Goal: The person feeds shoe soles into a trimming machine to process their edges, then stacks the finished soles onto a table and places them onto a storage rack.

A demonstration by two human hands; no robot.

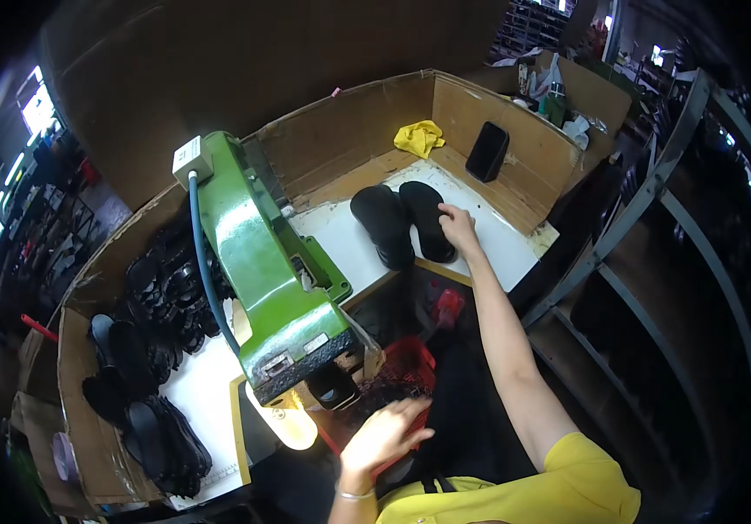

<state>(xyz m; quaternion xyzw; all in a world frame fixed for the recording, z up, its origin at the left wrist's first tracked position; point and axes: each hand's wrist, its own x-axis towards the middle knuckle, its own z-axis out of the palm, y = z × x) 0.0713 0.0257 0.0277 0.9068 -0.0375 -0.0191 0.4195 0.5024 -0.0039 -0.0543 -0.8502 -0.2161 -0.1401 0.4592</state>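
Observation:
Two black shoe-sole stacks stand side by side on the white tabletop (498, 205), a left stack (380, 223) and a right stack (425, 217). At the right stack's outer edge is my right hand (458, 229), its fingers curled and pinching the rim of a sole. My left hand (389, 432) hovers over my lap near the red basket (417, 356), fingers stretched out and nothing in them. Just beyond it is the head of a green machine (262, 262), with a lit pale plate (286, 426) beneath. The basket's contents are partly hidden by that hand.
Many black soles (161, 437) are heaped left of the machine inside cardboard walls (87, 437). A yellow cloth (419, 138) and a black phone (487, 152) are at the back. To my right rises a metal rack (629, 218). A blue cable (201, 253) runs along the machine.

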